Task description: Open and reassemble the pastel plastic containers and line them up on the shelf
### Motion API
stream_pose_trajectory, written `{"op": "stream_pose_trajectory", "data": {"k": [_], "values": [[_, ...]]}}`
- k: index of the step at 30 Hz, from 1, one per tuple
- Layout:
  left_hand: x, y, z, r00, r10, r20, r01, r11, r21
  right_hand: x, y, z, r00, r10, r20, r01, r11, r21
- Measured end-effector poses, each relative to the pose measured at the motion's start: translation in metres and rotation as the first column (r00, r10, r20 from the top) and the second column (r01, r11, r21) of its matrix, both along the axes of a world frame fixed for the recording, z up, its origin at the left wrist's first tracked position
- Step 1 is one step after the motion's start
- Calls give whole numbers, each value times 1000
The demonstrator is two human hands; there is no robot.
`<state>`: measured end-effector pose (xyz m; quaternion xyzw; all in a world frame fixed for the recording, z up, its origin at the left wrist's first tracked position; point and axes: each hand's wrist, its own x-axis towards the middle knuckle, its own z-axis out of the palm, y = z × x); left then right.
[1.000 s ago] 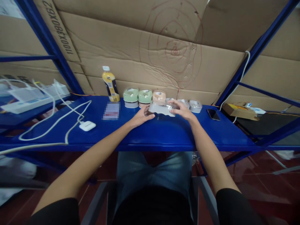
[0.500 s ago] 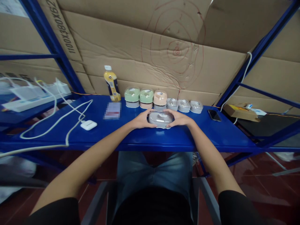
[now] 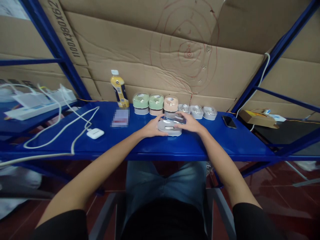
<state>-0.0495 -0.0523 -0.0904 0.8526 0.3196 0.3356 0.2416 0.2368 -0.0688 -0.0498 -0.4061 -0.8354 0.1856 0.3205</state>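
Both hands on grey case [image 3: 169, 126], L hand [image 3: 151, 127] & R hand [image 3: 190, 122] cupped round its ends, on blue shelf [image 3: 155, 146]

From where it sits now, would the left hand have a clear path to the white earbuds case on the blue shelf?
Probably yes. The left hand rests on the grey case, and bare blue shelf lies between it and the white earbuds case. Only the white cable runs near it.

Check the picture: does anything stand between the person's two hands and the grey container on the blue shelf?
Nothing visible does. The left hand and right hand already touch the grey container on either side, on the blue shelf.
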Motion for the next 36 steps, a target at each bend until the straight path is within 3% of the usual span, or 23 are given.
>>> {"op": "stream_pose_trajectory", "data": {"k": [4, 10, 15, 20, 23, 26, 28, 31, 36], "values": [[-1, -2, 1, 995, -15, -95, 24, 995, 94, 34, 11, 7, 993, -120, 25, 121, 990, -70], [-5, 3, 2, 996, 25, -87, -18, 996, 85, 63, 21, 10, 958, -247, 148, 273, 942, -197], [-17, 14, 3, 984, 175, -36, -170, 980, 99, 74, 22, 13, 945, -248, 214, 291, 934, -207], [-24, 22, 0, 945, 307, -113, -297, 950, 95, 73, 23, 10, 913, -233, 334, 322, 916, -241], [-22, 20, 1, 958, 277, -76, -269, 958, 99, 70, 23, 8, 911, -255, 325, 334, 917, -217], [-17, 13, 5, 987, 160, -1, -159, 979, 127, 67, 20, 10, 924, -325, 203, 357, 923, -145], [-12, 7, 8, 997, 77, 17, -79, 987, 142, 62, 17, 13, 941, -331, 75, 336, 940, -65], [-4, 1, 8, 999, 41, 9, -41, 994, 99, 49, 11, 15, 979, -198, -45, 199, 980, 13], [7, -3, 1, 1000, 31, 4, -31, 999, -14, 13, 4, 10, 998, 36, 56, -37, 999, 22]]}}
